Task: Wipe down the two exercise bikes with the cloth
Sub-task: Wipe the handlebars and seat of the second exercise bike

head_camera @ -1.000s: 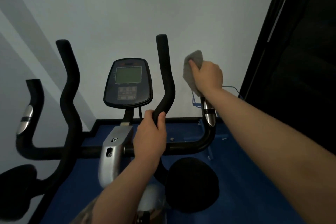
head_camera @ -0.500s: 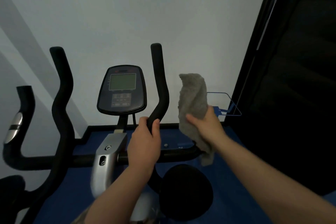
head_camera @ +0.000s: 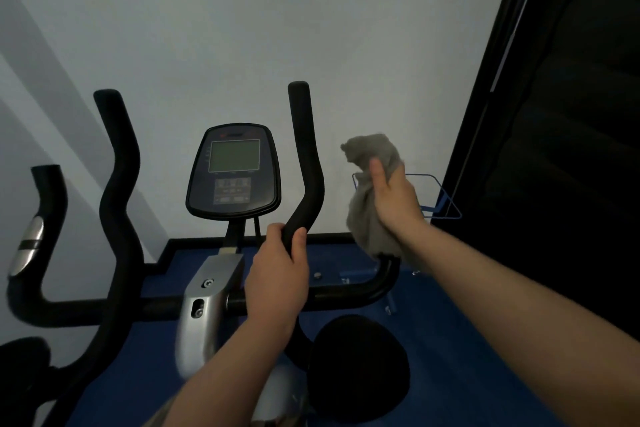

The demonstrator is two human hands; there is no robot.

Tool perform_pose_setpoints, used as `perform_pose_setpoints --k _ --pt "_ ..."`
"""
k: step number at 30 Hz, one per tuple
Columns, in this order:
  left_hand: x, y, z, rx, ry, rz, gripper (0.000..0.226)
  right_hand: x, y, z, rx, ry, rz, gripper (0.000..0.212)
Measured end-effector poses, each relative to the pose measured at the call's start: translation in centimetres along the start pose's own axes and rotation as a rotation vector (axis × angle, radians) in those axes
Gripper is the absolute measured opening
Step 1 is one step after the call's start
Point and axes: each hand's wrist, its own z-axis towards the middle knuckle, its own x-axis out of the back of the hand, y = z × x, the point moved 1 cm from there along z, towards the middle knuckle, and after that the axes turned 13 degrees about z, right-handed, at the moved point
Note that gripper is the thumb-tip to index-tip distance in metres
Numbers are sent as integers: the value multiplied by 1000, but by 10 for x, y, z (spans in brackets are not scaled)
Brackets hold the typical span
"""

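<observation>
An exercise bike stands in front of me with black handlebars (head_camera: 349, 289) and a dark console (head_camera: 233, 172). My left hand (head_camera: 278, 276) grips the base of the inner right handlebar post (head_camera: 306, 163). My right hand (head_camera: 393, 199) holds a grey cloth (head_camera: 372, 218) wrapped around the outer right handgrip, which the cloth hides. On the left, the outer handgrip with its silver sensor (head_camera: 27, 244) and the inner post (head_camera: 119, 184) are bare. A second bike cannot be made out.
The silver stem clamp (head_camera: 207, 302) sits below the console. A black round part (head_camera: 360, 367) lies low at the right. Blue flooring (head_camera: 467, 357) spreads beneath. A blue wire frame (head_camera: 446, 198) stands by the white wall. A dark panel (head_camera: 561, 149) fills the right side.
My right hand slid the cloth down the outer right handgrip and back up about halfway. My left hand kept its grip on the inner post.
</observation>
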Motion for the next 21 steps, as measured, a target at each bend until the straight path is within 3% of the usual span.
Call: perform_pose_setpoints --k 5,8,9,13,18,21 --pt "1 1 0 4 -4 2 28 -12 -31 39 100 121 184 30" --pt "1 1 0 -4 2 4 27 -5 -16 31 -200 257 525 28" --pt "0 0 0 -5 4 7 26 -6 -6 25 -269 296 534 30" --pt "-1 -2 1 -3 10 7 26 -14 -5 16 -124 246 217 32" --pt "-2 -2 2 0 13 11 23 -15 -33 43 -89 227 213 37" --pt "-2 -2 1 4 21 4 21 -11 -17 3 -64 153 21 45"
